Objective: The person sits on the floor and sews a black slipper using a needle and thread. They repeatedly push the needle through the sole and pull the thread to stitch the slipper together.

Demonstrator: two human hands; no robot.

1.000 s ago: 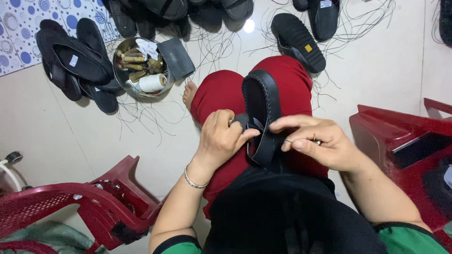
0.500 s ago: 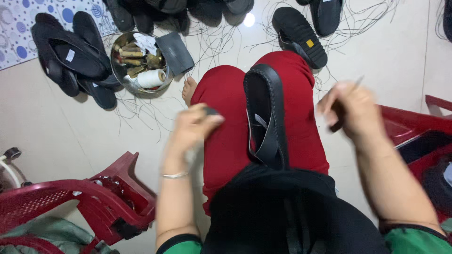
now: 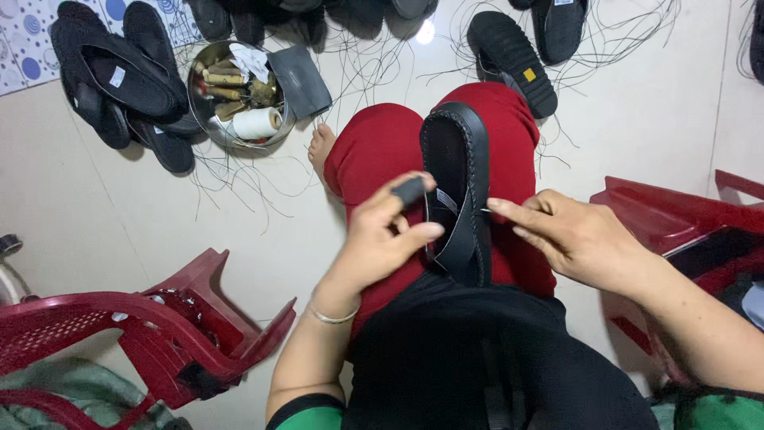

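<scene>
On the lap, black sandal (image 3: 460, 187) between hands.

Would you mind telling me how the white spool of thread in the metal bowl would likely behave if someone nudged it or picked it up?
The white spool of thread lies on its side, so it would probably roll, though the metal bowl wall and the tools beside it should stop it soon. It looks tightly wound, so likely firm and light. A loose end might unwind when lifted.
</scene>
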